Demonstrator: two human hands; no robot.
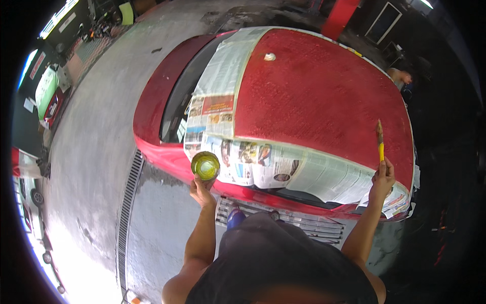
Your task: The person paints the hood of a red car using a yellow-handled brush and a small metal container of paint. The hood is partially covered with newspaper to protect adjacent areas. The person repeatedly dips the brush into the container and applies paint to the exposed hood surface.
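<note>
My left hand (201,190) is closed around the side of a round open tin (206,165) with a yellowish inside, held near the car's side. My right hand (383,177) grips the yellow handle of a paintbrush (380,144), its bristles pointing away from me over the roof. The red car roof (314,86) looks wet and bubbled across much of its surface. Newspaper sheets (273,162) and tape border the roof, covering the side windows and part of the windscreen area. A small whitish lump (270,57) sits near the roof's far left corner.
Another person (401,77) is beyond the car's far right side. A long floor grate (129,213) runs along the left, and a slatted grate (314,230) lies by my feet. A red post (340,20) stands behind the car; other vehicles (33,197) line the far left.
</note>
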